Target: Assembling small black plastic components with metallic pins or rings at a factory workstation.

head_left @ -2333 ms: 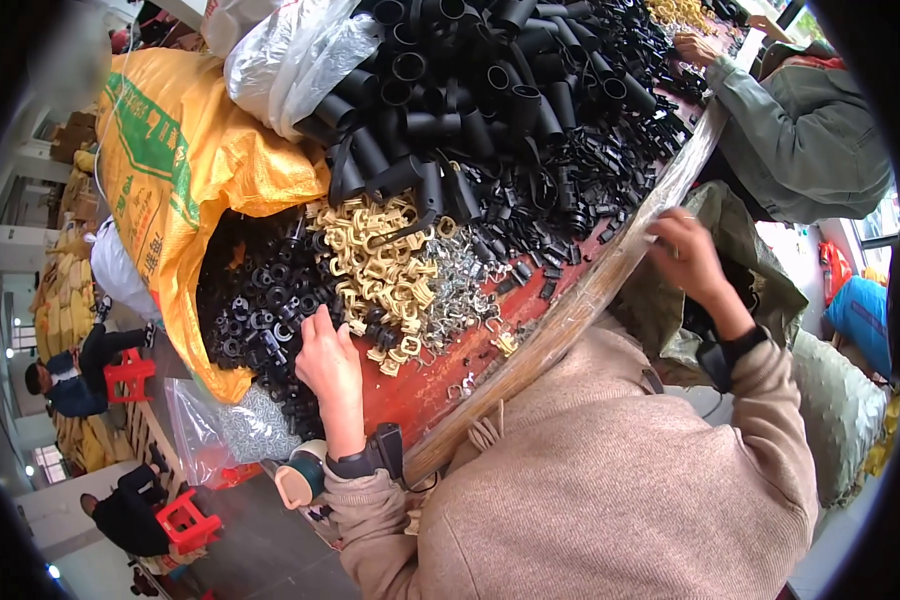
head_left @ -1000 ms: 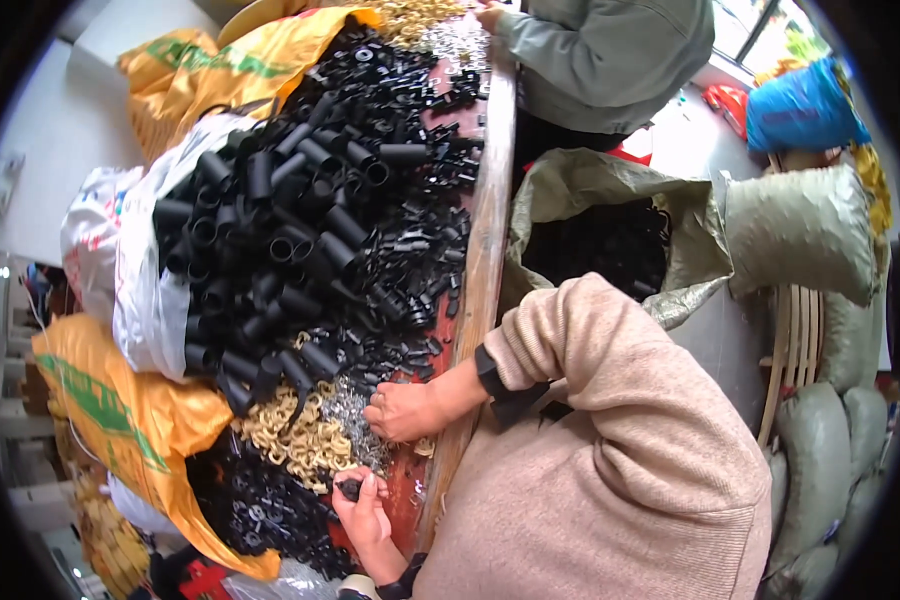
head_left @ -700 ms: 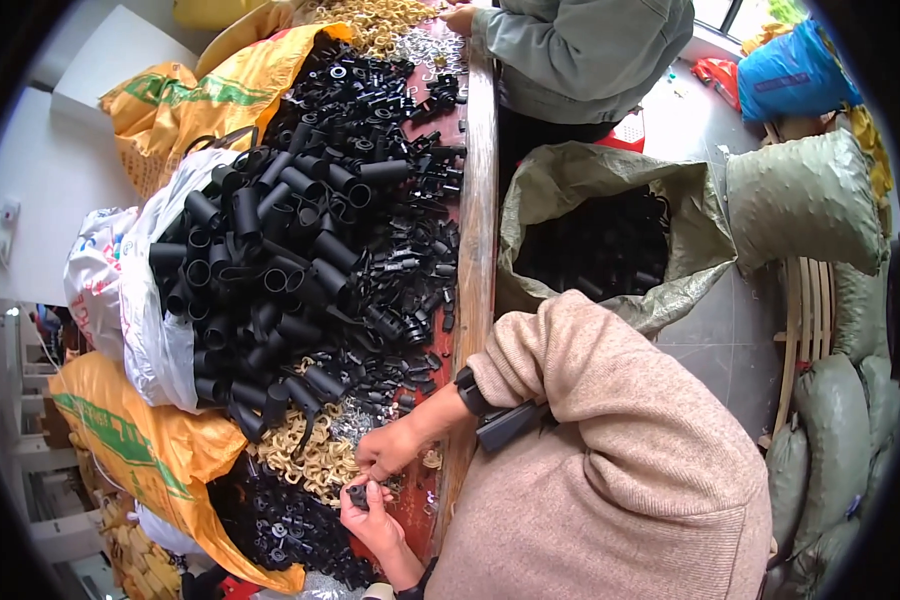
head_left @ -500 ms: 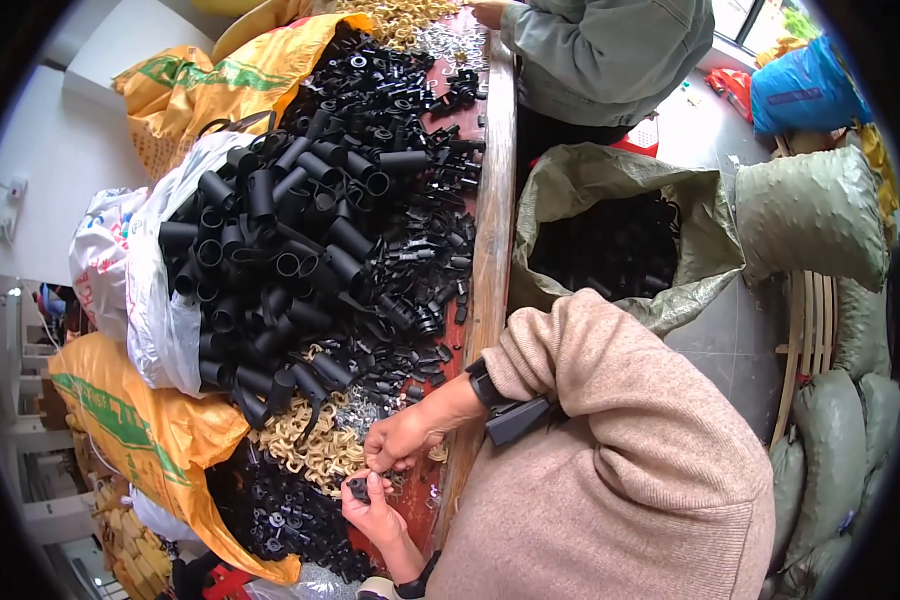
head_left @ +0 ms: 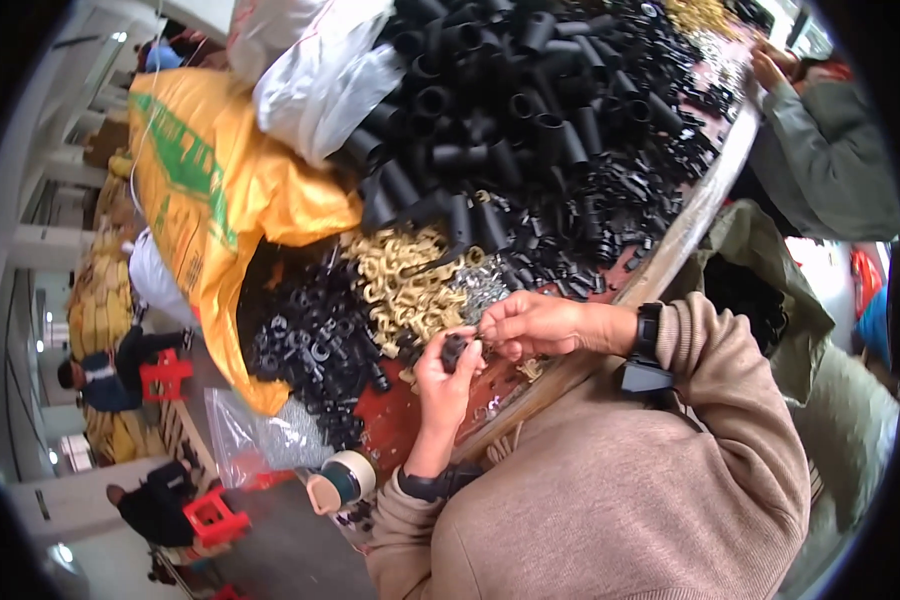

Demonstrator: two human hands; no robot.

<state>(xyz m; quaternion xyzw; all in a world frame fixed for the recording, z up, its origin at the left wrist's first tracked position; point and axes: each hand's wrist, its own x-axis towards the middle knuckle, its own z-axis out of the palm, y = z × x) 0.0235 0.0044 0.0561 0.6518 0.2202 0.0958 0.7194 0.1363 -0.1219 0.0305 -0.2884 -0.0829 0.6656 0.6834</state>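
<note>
Over the near edge of the red tabletop point(head_left: 388, 412), my two hands meet. My left hand point(head_left: 442, 385) is closed, its thumb and fingers gripping a small black plastic part point(head_left: 454, 351). Fingertips pinched, my right hand point(head_left: 542, 322) touches or nearly touches the fingers of the left at that part; anything in the pinch is too small to make out. Just beyond lie a heap of cream-coloured curved pieces point(head_left: 402, 285) and small silver metal pieces point(head_left: 484, 284). A pile of small black parts point(head_left: 315, 345) spreads to the left.
Black tubes point(head_left: 505, 110) are heaped beyond, beside a yellow sack point(head_left: 275, 190). A wooden edge strip point(head_left: 660, 275) borders the table; a green sack point(head_left: 810, 310) stands right. A lidded container point(head_left: 348, 478) sits near my left forearm. A co-worker's hand point(head_left: 768, 66) is at far right.
The view has swung left, so the table and hands appear further right and higher. My hands stay together at the black part, the right one now beside the left rather than above it.
</note>
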